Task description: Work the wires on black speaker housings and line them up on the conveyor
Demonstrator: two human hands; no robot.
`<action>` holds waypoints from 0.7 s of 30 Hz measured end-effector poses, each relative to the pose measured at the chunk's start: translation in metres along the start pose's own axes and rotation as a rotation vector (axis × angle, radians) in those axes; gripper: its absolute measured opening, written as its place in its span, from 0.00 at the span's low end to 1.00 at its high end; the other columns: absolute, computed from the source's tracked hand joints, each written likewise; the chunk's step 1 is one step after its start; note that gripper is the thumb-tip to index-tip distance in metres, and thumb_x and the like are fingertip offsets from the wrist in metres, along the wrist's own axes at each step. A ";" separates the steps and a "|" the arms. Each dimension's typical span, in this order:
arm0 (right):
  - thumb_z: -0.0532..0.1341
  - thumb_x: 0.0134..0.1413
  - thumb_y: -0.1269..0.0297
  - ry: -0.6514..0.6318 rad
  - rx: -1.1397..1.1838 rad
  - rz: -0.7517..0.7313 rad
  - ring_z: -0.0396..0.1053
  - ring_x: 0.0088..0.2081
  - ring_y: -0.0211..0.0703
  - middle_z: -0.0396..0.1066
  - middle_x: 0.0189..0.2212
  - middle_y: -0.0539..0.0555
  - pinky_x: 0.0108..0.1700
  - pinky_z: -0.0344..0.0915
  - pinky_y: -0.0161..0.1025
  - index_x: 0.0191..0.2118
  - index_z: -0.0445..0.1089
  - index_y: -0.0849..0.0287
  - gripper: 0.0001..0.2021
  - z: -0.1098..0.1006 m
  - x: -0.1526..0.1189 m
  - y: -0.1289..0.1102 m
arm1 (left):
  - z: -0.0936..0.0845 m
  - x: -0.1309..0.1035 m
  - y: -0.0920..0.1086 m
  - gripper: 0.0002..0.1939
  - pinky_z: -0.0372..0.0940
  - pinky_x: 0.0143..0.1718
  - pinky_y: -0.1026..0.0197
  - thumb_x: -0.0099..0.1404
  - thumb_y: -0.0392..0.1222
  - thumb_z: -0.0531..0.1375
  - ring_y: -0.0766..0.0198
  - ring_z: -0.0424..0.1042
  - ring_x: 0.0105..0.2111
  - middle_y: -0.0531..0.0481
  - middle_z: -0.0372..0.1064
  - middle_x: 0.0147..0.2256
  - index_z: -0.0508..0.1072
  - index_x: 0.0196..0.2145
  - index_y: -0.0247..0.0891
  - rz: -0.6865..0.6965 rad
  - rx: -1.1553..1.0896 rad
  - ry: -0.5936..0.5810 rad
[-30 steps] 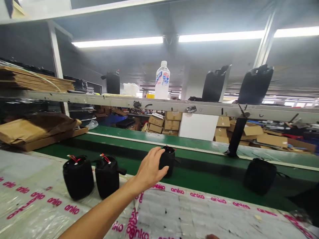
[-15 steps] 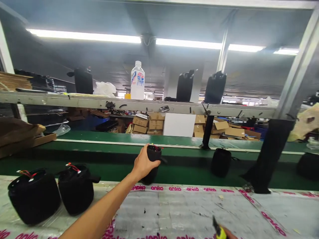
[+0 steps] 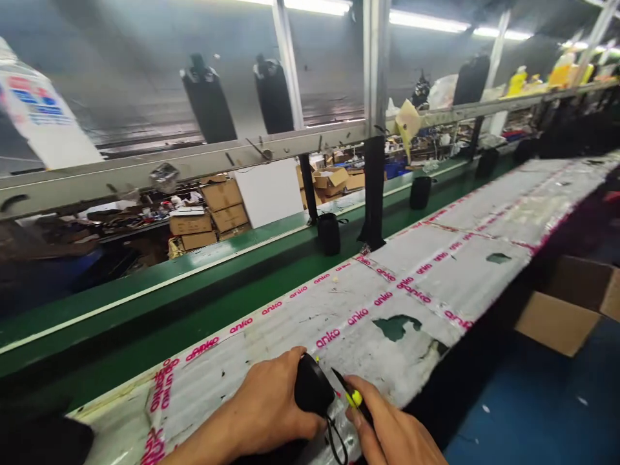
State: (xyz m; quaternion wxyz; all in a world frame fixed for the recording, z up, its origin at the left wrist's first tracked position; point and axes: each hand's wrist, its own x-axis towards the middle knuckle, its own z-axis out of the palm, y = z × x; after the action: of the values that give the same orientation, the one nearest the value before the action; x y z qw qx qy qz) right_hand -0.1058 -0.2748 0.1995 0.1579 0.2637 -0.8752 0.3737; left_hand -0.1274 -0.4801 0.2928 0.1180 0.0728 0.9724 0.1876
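My left hand [image 3: 266, 403] is wrapped round a black cylindrical speaker body [image 3: 312, 384] with a dark strap loop [image 3: 336, 442] hanging from it. The speaker is tilted above the near part of the covered table, with one end turned toward my right hand. In my right hand [image 3: 390, 426] is a utility knife [image 3: 357, 398] with a black and yellow handle. Its dark blade points up and left, close beside the speaker's edge; whether they touch I cannot tell. At the lower left lies a dark rounded object [image 3: 48, 439], cut off by the frame.
A green conveyor belt [image 3: 232, 290] runs behind the white-covered table [image 3: 290, 323], carrying black speakers such as this one [image 3: 329, 234]. A metal post [image 3: 375, 187] and a shelf rail [image 3: 194, 158] stand across the view. An open cardboard box [image 3: 557, 323] is at the right.
The view has swung right. My left hand has brought the speaker from over the belt to the table, and my right hand has come up beside it with the knife.
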 end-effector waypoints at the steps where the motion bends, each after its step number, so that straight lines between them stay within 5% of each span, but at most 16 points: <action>1: 0.48 0.66 0.68 -0.024 -0.003 0.005 0.77 0.35 0.44 0.76 0.41 0.53 0.34 0.72 0.36 0.57 0.57 0.55 0.16 -0.001 0.000 0.003 | 0.001 0.002 0.002 0.35 0.66 0.44 0.51 0.47 0.51 0.66 0.44 0.74 0.45 0.46 0.75 0.46 0.67 0.54 0.45 -0.002 0.012 -0.012; 11: 0.50 0.65 0.67 -0.100 -0.096 0.037 0.75 0.24 0.43 0.74 0.30 0.46 0.22 0.64 0.36 0.48 0.59 0.52 0.09 0.037 0.002 0.009 | -0.001 0.012 0.016 0.34 0.65 0.37 0.59 0.48 0.43 0.62 0.51 0.75 0.42 0.47 0.76 0.44 0.65 0.55 0.45 -0.089 0.050 -0.050; 21: 0.48 0.67 0.66 -0.068 -0.208 0.025 0.73 0.21 0.42 0.73 0.27 0.45 0.18 0.60 0.38 0.48 0.59 0.53 0.08 0.040 -0.001 0.008 | 0.005 0.012 0.017 0.39 0.66 0.41 0.53 0.51 0.45 0.61 0.46 0.75 0.45 0.44 0.75 0.46 0.58 0.61 0.43 -0.120 0.077 -0.088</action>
State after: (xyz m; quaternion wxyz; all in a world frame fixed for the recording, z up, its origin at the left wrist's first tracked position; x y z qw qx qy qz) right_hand -0.1124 -0.2997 0.1675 0.1499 0.2476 -0.9172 0.2737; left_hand -0.1365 -0.4607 0.2920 0.1687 0.0271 0.9754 0.1392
